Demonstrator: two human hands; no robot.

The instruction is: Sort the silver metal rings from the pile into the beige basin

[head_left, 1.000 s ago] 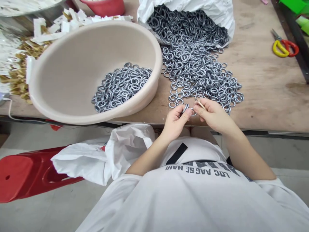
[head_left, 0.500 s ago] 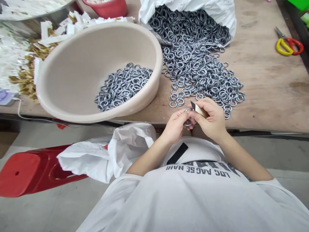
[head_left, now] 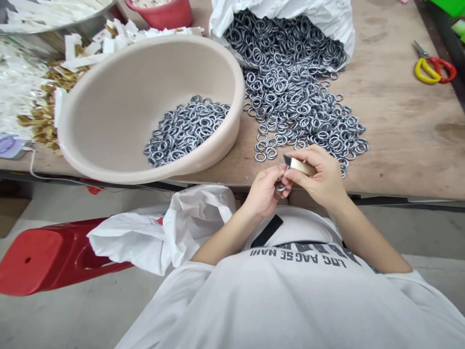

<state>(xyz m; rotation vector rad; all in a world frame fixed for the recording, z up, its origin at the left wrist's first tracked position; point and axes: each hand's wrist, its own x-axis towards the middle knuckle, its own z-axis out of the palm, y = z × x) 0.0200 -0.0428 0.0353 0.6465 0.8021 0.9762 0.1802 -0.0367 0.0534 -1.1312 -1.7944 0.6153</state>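
My left hand point(head_left: 266, 190) is closed on a grey ring point(head_left: 280, 188) just past the table's front edge. In my right hand point(head_left: 320, 175) is a small knife point(head_left: 302, 166) with a dark blade tip and a cream handle; its tip is beside the left fingertips. Whether the blade touches the ring cannot be made out. Beyond the hands, a heap of similar grey rings point(head_left: 298, 102) spreads over the table from a white sack point(head_left: 339, 19). To the left, a large beige basin point(head_left: 109, 92) holds more rings point(head_left: 189, 128).
Red-and-yellow scissors point(head_left: 434, 68) lie at the right. White and brown pieces point(head_left: 47, 104), a metal bowl point(head_left: 85, 31) and a red bowl point(head_left: 163, 14) stand at the back left. Below the table edge are a white bag point(head_left: 196, 218) and a red stool point(head_left: 32, 259).
The knife tip has shifted slightly left and down, and my right hand has turned a little. The ring sits lower between my left fingers, more of it covered.
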